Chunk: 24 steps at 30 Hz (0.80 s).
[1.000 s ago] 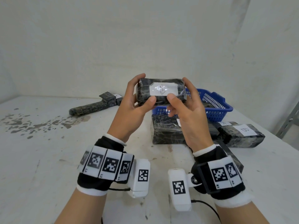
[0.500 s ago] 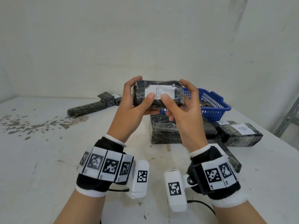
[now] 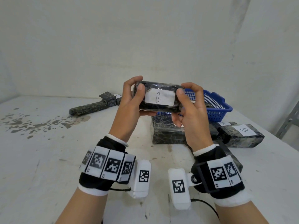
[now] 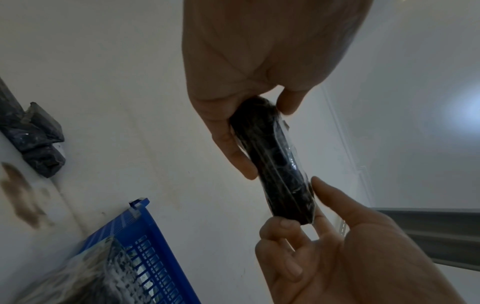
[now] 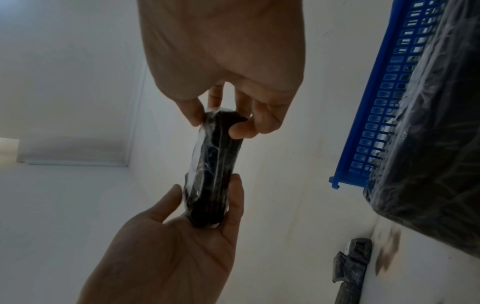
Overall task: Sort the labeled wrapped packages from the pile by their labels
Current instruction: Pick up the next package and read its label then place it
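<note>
A black wrapped package (image 3: 159, 105) with a white label (image 3: 159, 98) marked "B" is held up above the table, label facing me. My left hand (image 3: 137, 84) grips its left end, thumb on the front and fingers behind. My right hand (image 3: 186, 88) grips the right end the same way. The left wrist view shows the package (image 4: 275, 160) edge-on between both hands; the right wrist view shows it (image 5: 213, 168) likewise. Below lie a large black package (image 3: 166, 131), one labeled "B" (image 3: 242, 133) and one labeled "A" (image 3: 224, 123).
A blue basket (image 3: 216, 102) with dark contents stands behind the pile at the right. A long wrapped package (image 3: 90, 107) and small ones (image 3: 110, 97) lie at the far left by the wall. Dark stains (image 3: 32, 123) mark the white table (image 3: 48, 167). Another dark package (image 3: 233, 157) lies under my right wrist.
The package has tilted so its label faces me and reads "B". Both thumbs have slid outward off the label to the package's ends.
</note>
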Available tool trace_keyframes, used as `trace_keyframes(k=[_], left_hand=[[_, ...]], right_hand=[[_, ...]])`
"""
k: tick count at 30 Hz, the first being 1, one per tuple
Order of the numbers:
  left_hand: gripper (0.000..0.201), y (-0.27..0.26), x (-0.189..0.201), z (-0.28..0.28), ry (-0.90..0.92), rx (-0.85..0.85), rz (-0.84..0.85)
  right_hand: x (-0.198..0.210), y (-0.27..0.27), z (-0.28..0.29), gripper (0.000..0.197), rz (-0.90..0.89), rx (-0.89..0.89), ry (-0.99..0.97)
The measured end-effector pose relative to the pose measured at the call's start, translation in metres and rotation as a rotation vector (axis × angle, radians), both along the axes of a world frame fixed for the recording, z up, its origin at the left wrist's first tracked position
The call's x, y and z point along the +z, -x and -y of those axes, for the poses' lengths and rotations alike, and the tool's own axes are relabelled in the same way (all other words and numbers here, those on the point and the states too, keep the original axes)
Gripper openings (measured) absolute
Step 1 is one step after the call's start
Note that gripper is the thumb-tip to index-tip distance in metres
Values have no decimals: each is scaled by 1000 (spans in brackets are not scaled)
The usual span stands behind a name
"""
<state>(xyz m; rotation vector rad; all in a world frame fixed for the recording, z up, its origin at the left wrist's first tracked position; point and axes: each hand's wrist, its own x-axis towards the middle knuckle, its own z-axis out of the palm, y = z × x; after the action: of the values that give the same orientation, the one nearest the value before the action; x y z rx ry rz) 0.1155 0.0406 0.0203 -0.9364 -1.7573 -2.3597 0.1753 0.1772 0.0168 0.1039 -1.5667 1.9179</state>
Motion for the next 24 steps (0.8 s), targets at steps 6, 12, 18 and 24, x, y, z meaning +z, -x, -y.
trace_keyframes(k=[6,12,18,24], left_hand=[[13,-4,0,-1,23,19,-33],[14,-5,-1,-2,49,31,-45],[27,-6,-1,-4,60,34,-21],[38,-4,-3,-4,167,109,-44]], right_hand=[[1,-1,3,13,8,-3,-9],[-3,1,5,25,13,-54,-74],[-6,3,5,32,-30,-64,-80],[-6,2,5,31,-59,-27,-83]])
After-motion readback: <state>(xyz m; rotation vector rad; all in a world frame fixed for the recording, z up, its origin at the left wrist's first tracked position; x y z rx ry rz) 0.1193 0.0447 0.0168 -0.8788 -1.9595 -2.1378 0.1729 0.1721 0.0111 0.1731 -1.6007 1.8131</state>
